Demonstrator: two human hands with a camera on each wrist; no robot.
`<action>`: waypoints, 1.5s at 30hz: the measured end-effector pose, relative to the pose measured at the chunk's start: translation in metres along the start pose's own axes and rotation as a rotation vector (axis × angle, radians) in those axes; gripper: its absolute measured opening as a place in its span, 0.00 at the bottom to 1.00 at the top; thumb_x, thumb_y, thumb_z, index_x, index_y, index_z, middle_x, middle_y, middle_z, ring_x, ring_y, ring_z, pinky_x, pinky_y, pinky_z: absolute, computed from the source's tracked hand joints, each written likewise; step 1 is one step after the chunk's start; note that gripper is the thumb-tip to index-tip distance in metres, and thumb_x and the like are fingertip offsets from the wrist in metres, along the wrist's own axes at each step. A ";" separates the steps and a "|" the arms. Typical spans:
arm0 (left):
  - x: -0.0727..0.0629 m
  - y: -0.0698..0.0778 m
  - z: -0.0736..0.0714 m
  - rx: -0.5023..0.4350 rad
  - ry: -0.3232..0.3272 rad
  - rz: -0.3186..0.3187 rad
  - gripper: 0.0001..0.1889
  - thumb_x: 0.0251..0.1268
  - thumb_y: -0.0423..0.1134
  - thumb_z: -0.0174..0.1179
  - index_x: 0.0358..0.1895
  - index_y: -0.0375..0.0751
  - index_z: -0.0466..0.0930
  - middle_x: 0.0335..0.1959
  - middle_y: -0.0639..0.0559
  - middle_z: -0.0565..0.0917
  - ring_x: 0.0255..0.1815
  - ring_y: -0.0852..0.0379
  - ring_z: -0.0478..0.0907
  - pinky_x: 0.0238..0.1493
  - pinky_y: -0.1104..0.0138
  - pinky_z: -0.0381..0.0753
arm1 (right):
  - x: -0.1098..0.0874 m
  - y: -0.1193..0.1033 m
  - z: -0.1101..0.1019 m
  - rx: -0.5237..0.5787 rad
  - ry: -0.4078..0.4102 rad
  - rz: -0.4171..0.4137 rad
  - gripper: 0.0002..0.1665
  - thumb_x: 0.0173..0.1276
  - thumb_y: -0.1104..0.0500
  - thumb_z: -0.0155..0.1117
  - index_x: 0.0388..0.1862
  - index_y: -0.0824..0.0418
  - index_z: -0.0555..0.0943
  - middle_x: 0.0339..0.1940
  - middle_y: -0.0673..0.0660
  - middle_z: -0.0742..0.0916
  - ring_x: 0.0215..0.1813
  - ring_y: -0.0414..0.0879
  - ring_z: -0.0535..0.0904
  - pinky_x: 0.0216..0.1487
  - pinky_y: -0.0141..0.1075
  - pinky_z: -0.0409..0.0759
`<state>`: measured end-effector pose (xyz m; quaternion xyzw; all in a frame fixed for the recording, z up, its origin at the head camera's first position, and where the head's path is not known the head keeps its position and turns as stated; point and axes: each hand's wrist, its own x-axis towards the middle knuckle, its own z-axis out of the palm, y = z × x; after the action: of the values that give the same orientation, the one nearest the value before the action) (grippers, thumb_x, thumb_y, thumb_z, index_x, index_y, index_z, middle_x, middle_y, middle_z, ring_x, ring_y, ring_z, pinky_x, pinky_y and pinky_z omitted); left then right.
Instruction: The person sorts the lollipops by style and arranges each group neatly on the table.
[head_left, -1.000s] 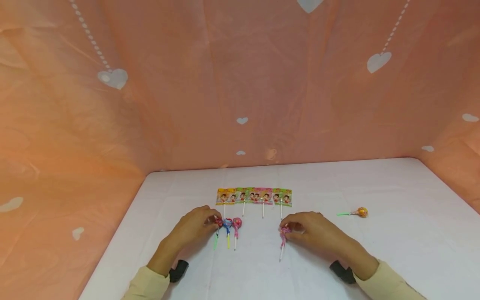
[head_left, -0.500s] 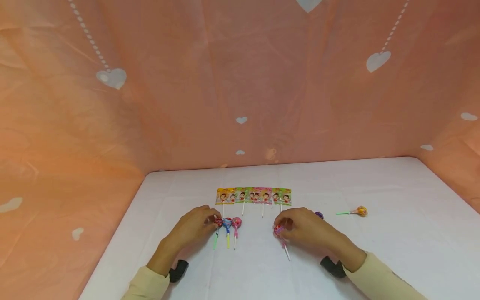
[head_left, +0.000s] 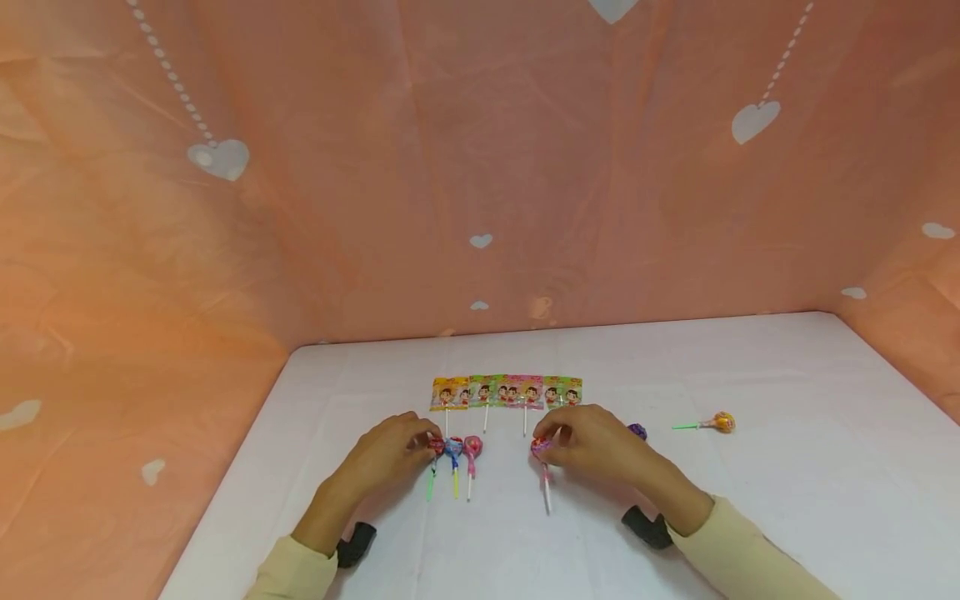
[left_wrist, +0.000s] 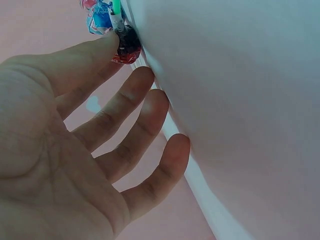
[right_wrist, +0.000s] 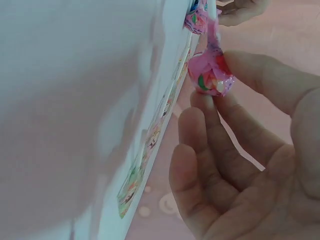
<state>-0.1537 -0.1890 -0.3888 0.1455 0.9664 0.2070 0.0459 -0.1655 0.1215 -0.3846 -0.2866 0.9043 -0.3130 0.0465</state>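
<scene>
My left hand (head_left: pixel 386 454) pinches the head of a red lollipop (left_wrist: pixel 127 47) with green stick between thumb and forefinger; its other fingers are spread in the left wrist view. Beside it lie a blue lollipop (head_left: pixel 453 447) on a yellow stick and a pink lollipop (head_left: pixel 472 445) on a white stick, heads side by side. To their right, my right hand (head_left: pixel 592 442) pinches a second pink lollipop (right_wrist: pixel 210 75) by its wrapped head, its white stick pointing toward the front of the table. A gap separates this lollipop from the row of three.
Behind the hands runs a row of flat-packet lollipops, with yellow (head_left: pixel 448 393), green (head_left: pixel 483 390) and pink (head_left: pixel 527 391) wrappers. A purple lollipop (head_left: pixel 637 431) is partly hidden by the right hand. Farther right lies an orange lollipop (head_left: pixel 723 422) on the white table (head_left: pixel 825 467).
My right hand has moved left with the pink lollipop, nearer the row of three, and its stick has swung. The purple lollipop has come into view behind it. My left hand stays put.
</scene>
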 end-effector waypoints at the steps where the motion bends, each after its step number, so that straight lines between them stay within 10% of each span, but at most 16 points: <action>1: 0.000 0.000 0.000 -0.001 0.002 0.000 0.10 0.61 0.34 0.68 0.44 0.49 0.86 0.33 0.59 0.82 0.38 0.60 0.78 0.45 0.60 0.79 | 0.002 -0.001 0.000 0.000 -0.002 0.001 0.09 0.62 0.51 0.73 0.40 0.50 0.87 0.33 0.40 0.86 0.35 0.34 0.77 0.37 0.29 0.72; 45: -0.001 -0.002 0.000 0.001 0.010 0.026 0.10 0.62 0.34 0.67 0.45 0.49 0.85 0.34 0.58 0.81 0.38 0.60 0.77 0.43 0.60 0.79 | 0.054 -0.027 0.040 -0.165 -0.037 -0.013 0.12 0.60 0.45 0.73 0.39 0.49 0.89 0.34 0.42 0.88 0.42 0.41 0.83 0.46 0.40 0.79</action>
<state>-0.1533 -0.1908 -0.3896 0.1573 0.9647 0.2077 0.0384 -0.1866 0.0532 -0.3950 -0.3011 0.9241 -0.2322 0.0372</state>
